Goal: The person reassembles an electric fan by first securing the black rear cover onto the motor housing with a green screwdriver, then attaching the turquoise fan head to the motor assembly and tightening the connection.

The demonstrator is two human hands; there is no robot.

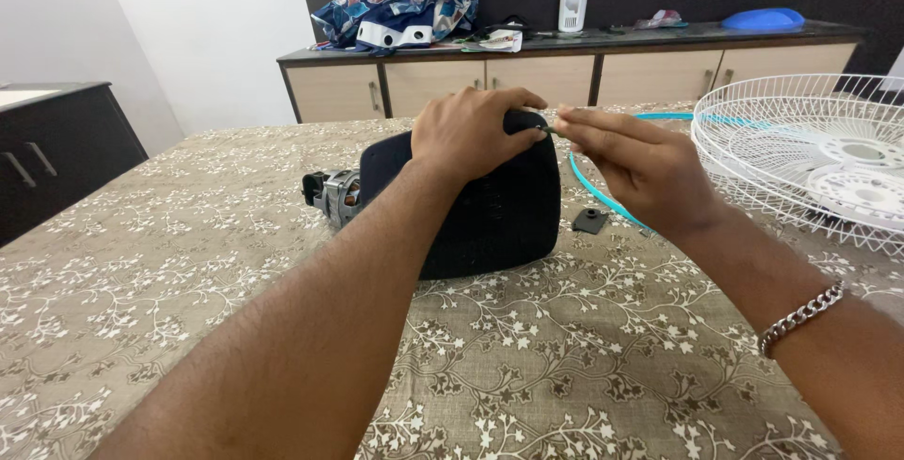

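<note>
Head view, looking down across a table covered with a brown cloth in a white leaf-and-flower print.

Black motor cover: a rounded, slotted plastic shell, standing on edge near the middle of the table with its broad face toward the viewer. At its left, the metal motor pokes out sideways, so the long axis of the motor and cover together runs left to right across the table.

Left hand: curled over the top edge of the cover, fingers wrapped down the far side and thumb toward the right corner. It grips the cover and steadies it.

Right hand: just right of the cover's top right corner, fingers drawn together in a narrow pinch. Something small and dark sits at the pinch tips, right where they meet the left thumb; it is too small to tell whether it is a screw or a tool tip. The pinch points leftward, level with the top edge of the cover.

Key relation: the point of contact lies at the cover's upper right corner, directly left of the right hand's fingertips and under the left thumb. Both hands meet there; the right hand is the one lined up with it.

Nearby: a small black square piece lies on the cloth just right of the cover. A teal ring curves behind it. White wire fan guards sit at the far right. A cabinet stands along the far wall.
</note>
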